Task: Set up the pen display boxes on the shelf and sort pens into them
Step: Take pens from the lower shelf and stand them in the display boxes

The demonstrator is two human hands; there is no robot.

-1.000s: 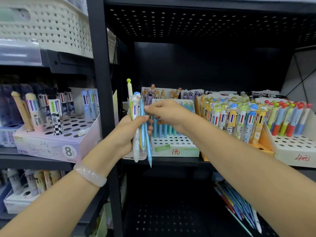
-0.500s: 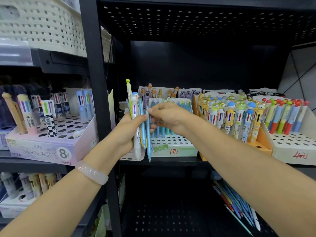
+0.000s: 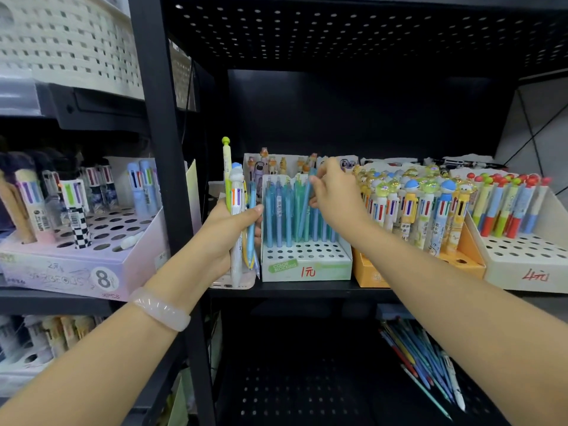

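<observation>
My left hand (image 3: 229, 232) grips a bunch of pens (image 3: 238, 210) upright in front of the shelf post: a yellow-green one, a white multicolour one and slim blue ones. My right hand (image 3: 333, 195) pinches a slim blue pen (image 3: 305, 207), tilted, over the white display box (image 3: 304, 265) marked "1元", which holds rows of blue and teal pens (image 3: 282, 210). The pen's lower end is among those standing pens.
An orange box (image 3: 461, 256) of cartoon multicolour pens stands to the right, then a white box (image 3: 528, 265) marked "4元". A lilac box (image 3: 76, 265) sits on the left shelf. Loose pens (image 3: 421, 367) lie on the lower shelf. A black post (image 3: 166, 179) divides the shelves.
My right hand drew one blue pen out of the bunch in my left hand and carried it right and up to the white "1元" box. The left hand barely moved.
</observation>
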